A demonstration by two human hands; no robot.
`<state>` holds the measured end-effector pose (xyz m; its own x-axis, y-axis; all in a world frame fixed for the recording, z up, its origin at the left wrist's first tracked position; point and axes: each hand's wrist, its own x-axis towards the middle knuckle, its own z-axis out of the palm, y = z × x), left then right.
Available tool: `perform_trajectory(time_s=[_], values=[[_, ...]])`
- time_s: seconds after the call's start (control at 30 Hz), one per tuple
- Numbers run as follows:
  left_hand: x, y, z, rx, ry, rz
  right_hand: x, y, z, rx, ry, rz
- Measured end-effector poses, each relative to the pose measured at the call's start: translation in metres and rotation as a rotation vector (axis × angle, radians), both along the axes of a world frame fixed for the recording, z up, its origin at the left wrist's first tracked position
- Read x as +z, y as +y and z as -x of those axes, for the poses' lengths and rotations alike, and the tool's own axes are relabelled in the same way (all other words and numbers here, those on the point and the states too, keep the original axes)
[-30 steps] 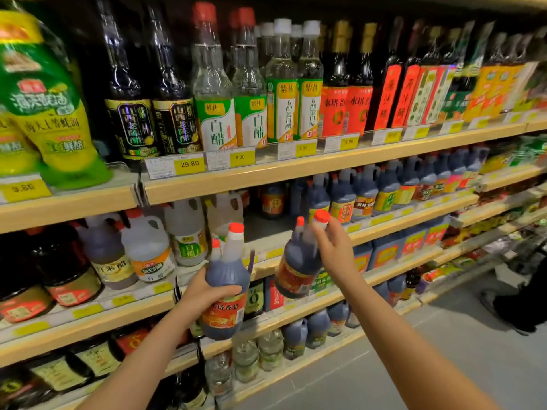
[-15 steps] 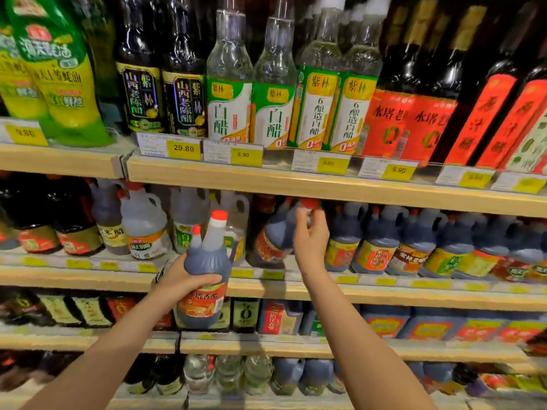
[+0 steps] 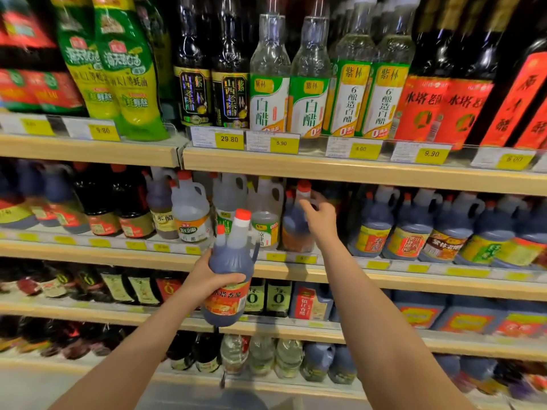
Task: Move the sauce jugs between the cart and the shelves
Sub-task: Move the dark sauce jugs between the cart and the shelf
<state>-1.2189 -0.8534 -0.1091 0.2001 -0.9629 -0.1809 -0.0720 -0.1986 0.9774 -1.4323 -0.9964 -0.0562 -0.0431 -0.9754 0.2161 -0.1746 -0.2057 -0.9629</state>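
- Head view, centre of the frame: the left hand (image 3: 207, 281) is wrapped around the belly of a dark plastic sauce jug with a red cap and orange label (image 3: 229, 279), holding it in the air in front of the wooden shelf edge (image 3: 370, 276), below the slot it is likely bound for.
- The held jug's long axis runs nearly upright, cap tipped slightly to the upper right, so the shelf row lies up and behind it.
- Just right of centre, the right hand (image 3: 321, 218) reaches onto the middle shelf with fingers loosely spread against a second dark red-capped jug (image 3: 296, 224) standing there; whether it grips the jug or is letting go, I cannot tell.
- That shelved jug stands between the clear white-vinegar jugs (image 3: 265, 214) on its left and the row of dark jugs with yellow labels (image 3: 376, 226) on its right.
- The left hand, nearer the camera, probably goes next.
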Motion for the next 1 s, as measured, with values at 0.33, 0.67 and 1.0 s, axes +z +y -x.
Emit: perform_trajectory(time_s=[0.33, 0.67, 1.0], values=[[-0.011, -0.014, -0.004, -0.012, 0.014, 0.063, -0.024, -0.017, -0.007, -0.089, -0.013, -0.009], [-0.031, -0.042, -0.009, 0.027, 0.017, 0.124, -0.056, -0.01, 0.012, -0.128, 0.148, 0.165], [-0.046, -0.055, -0.017, 0.038, 0.065, 0.138, -0.09, -0.022, -0.01, -0.215, 0.506, 0.139]])
